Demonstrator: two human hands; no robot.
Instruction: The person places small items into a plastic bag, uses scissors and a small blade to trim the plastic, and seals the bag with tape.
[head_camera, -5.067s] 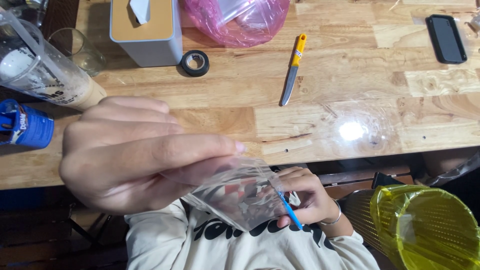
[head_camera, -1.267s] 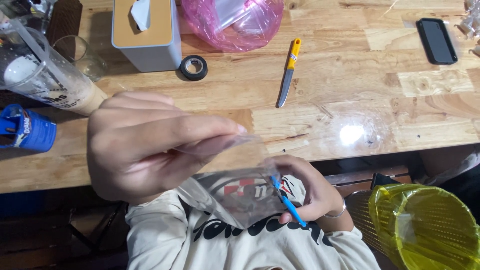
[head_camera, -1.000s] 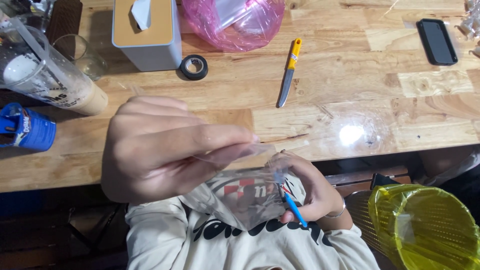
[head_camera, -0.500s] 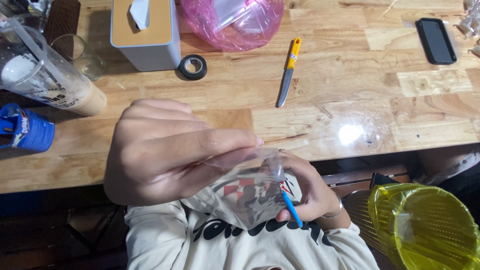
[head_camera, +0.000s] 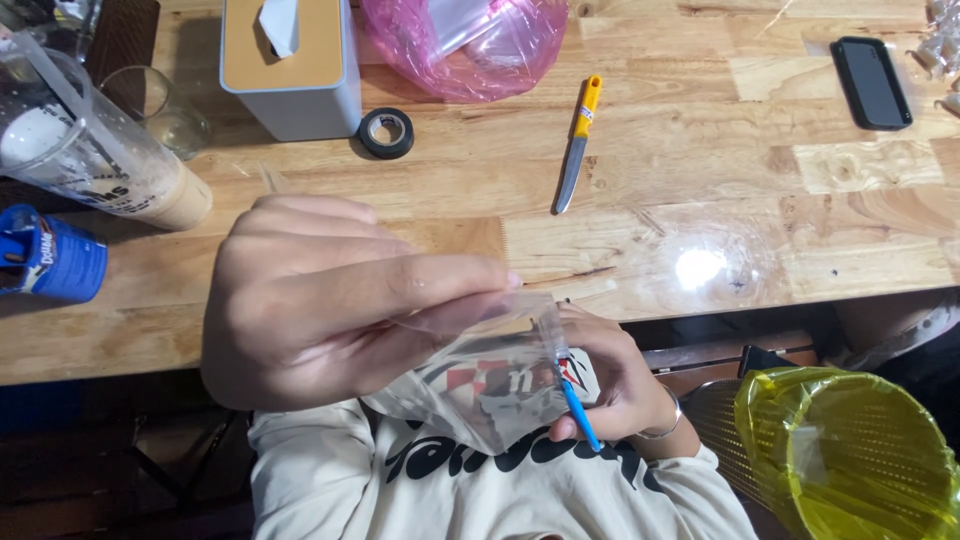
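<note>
A small clear plastic zip bag (head_camera: 480, 385) with a blue seal strip hangs in front of my chest, below the wooden table's near edge. My left hand (head_camera: 320, 300) pinches the bag's upper edge between thumb and fingers. My right hand (head_camera: 610, 385) grips the bag's right side by the blue strip, fingers curled around it. Whether anything is inside the bag I cannot tell.
On the wooden table (head_camera: 780, 250) lie a yellow-handled knife (head_camera: 577, 150), a black tape roll (head_camera: 386, 132), a tissue box (head_camera: 292, 60), a pink plastic bag (head_camera: 470, 40), a phone (head_camera: 871, 82), a plastic cup (head_camera: 90, 155) and a blue can (head_camera: 50, 262). A bin with a yellow liner (head_camera: 850, 455) stands at lower right.
Both hands have shifted slightly right and turned the bag a little; the grip on the bag is the same throughout.
</note>
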